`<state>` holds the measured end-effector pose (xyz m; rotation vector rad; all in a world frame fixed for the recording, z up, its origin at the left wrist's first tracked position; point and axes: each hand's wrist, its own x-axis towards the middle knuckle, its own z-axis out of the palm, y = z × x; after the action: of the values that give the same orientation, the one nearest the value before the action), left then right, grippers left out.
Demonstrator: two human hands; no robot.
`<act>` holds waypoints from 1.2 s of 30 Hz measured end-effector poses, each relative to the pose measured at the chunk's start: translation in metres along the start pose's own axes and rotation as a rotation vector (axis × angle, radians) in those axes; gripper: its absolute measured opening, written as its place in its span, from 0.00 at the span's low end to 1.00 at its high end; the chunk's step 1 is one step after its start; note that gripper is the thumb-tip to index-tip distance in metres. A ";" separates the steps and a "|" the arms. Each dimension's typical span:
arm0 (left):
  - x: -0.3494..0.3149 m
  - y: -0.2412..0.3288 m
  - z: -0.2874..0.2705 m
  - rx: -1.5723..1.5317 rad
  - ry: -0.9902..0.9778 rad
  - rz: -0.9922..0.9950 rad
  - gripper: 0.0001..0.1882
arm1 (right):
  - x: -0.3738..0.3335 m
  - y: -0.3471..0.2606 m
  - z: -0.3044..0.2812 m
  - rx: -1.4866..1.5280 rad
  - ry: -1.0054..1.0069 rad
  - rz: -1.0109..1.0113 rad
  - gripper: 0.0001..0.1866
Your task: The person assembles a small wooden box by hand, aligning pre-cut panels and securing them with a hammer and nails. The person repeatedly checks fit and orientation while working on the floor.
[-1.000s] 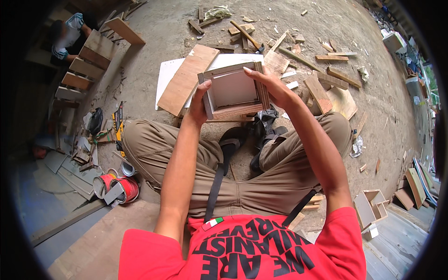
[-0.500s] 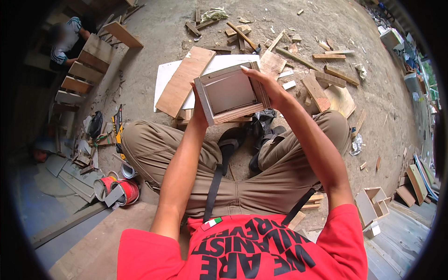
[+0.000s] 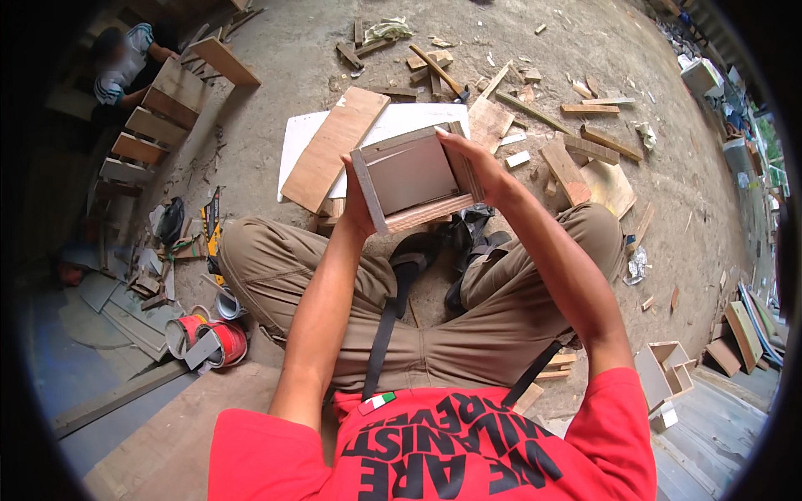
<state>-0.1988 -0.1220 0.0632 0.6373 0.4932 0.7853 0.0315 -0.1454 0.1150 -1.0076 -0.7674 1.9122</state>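
Left grip (image 3: 357, 203) and right grip (image 3: 484, 171) clasping wooden box (image 3: 430, 215), wood scraps (image 3: 568, 173) strewn across rough floor (image 3: 706, 179), person (image 3: 123, 73) upper left

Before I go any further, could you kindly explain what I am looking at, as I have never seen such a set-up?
There is no machine here, only a seated person's bare hands. The view looks down from a wide fisheye camera worn on the head, so straight edges bend near the rim. The left hand and the right hand hold a small, square-framed wooden box with a pale inner panel. Beyond it, a brown rectangular plywood board lies across a flat white board. On the grey-brown floor farther off are a wooden-handled hammer and scattered wood offcuts.
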 end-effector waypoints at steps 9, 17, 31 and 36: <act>0.000 -0.010 -0.004 -0.053 -0.058 -0.012 0.63 | -0.004 -0.004 -0.004 -0.060 0.076 0.014 0.40; -0.001 -0.011 -0.006 0.077 -0.024 0.075 0.62 | -0.009 -0.010 0.007 -0.102 0.092 0.001 0.35; -0.011 0.002 0.007 -0.160 -0.111 0.109 0.51 | -0.013 -0.014 0.007 0.121 0.076 -0.004 0.32; -0.011 -0.009 0.000 -0.247 -0.162 0.139 0.47 | -0.006 -0.002 -0.009 0.035 0.092 -0.043 0.33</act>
<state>-0.2015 -0.1349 0.0589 0.5039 0.2004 0.9014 0.0417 -0.1481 0.1146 -1.0419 -0.6945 1.8235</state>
